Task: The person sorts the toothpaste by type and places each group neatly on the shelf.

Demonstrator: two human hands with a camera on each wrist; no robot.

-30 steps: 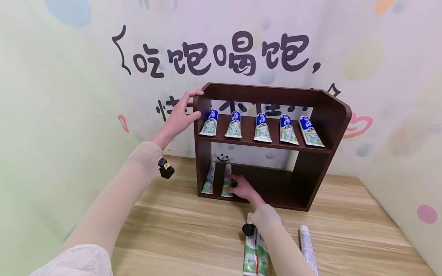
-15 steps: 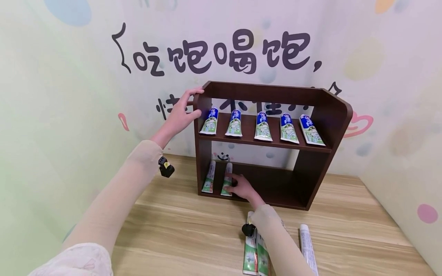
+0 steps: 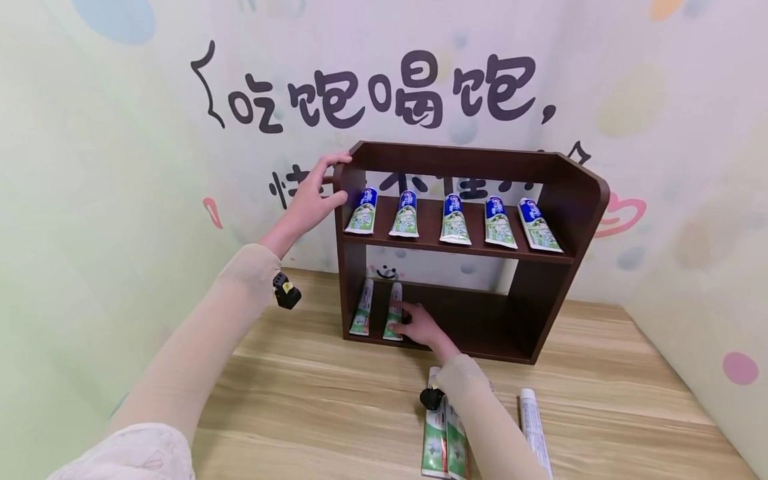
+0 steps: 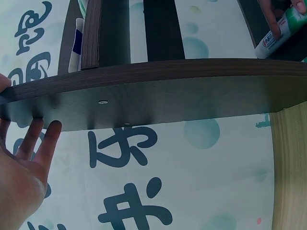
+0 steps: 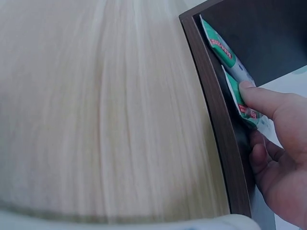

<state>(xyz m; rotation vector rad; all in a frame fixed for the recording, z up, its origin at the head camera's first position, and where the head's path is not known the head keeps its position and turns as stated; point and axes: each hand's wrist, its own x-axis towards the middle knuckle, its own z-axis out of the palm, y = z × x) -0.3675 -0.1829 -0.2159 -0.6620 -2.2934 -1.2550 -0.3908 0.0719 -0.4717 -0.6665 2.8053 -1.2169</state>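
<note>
My left hand [image 3: 307, 203] grips the upper left side panel of a dark brown two-tier shelf [image 3: 456, 160]. In the left wrist view, the fingertips [image 4: 53, 129] press the panel's outer face. My right hand [image 3: 423, 328] pinches a green-and-white toothpaste tube [image 3: 397, 293] lying on the lower tier. The right wrist view has the thumb on one side of this toothpaste tube [image 5: 236, 98] and curled fingers on the other. Left of it lies a matching toothpaste tube [image 3: 362, 310]. Several blue-and-green toothpaste tubes [image 3: 454, 220] lie in a row on the upper tier.
More green-and-white toothpaste tubes [image 3: 435, 447] lie on the wooden table [image 3: 312, 400], partly under my right forearm. A white tube [image 3: 534, 427] lies to their right. Behind the shelf stands a patterned wall [image 3: 384, 33] with large black characters.
</note>
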